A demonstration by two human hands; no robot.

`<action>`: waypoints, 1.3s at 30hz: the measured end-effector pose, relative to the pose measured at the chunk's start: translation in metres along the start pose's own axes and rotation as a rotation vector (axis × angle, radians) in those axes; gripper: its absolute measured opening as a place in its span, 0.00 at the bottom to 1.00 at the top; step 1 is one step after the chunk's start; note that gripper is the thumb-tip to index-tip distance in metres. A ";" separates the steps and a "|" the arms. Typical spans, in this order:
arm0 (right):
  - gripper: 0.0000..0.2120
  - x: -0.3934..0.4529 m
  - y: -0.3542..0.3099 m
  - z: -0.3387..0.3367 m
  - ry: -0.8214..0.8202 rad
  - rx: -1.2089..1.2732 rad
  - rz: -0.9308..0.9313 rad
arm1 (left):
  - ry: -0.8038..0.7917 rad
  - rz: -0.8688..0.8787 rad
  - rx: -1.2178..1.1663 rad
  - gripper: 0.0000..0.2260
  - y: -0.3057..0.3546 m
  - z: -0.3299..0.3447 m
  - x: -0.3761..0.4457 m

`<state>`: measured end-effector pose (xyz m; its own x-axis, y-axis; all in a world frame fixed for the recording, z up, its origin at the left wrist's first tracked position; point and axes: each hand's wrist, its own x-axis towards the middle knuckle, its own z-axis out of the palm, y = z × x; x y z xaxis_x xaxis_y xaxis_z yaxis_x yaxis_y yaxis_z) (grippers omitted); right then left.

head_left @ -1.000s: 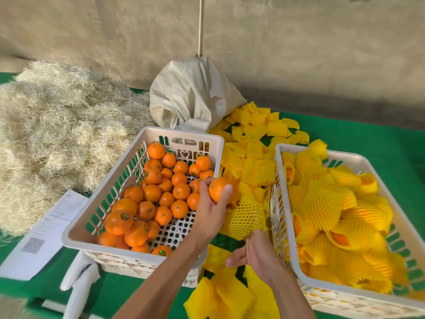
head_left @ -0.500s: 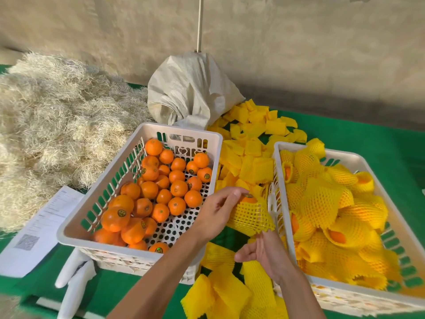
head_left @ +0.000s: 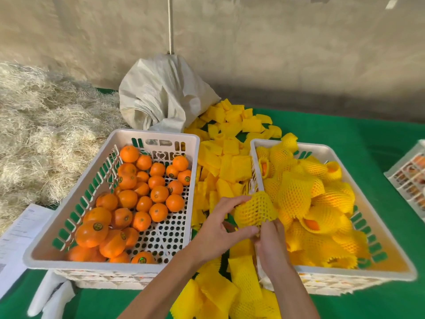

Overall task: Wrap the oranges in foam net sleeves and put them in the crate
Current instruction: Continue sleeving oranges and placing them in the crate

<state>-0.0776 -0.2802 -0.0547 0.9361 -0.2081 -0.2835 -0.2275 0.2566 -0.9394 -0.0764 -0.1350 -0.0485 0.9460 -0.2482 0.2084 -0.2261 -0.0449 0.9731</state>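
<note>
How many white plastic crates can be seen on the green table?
3: one at left holding bare oranges, one at right holding netted oranges, and one partly cut off at the far right edge. Others may lie outside the view.

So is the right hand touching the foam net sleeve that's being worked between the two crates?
Touching. The head view shows the right hand with its fingertips pinching the lower edge of the foam net sleeve, no gap between them.

Loose sleeves between two crates
</note>
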 end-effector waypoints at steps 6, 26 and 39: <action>0.14 0.005 -0.028 -0.039 0.051 -0.140 0.027 | -0.127 -0.098 -0.141 0.28 0.012 0.032 0.017; 0.11 -0.025 -0.063 -0.141 0.057 -0.700 -0.564 | -0.210 -0.606 -0.423 0.30 0.030 0.099 0.053; 0.35 -0.009 -0.046 -0.149 -0.162 -0.765 -0.405 | -0.302 -0.471 0.162 0.17 0.031 0.101 0.061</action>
<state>-0.1157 -0.4302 -0.0377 0.9971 0.0048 0.0755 0.0669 -0.5223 -0.8501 -0.0488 -0.2497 -0.0158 0.8502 -0.4298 -0.3040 0.1480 -0.3592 0.9215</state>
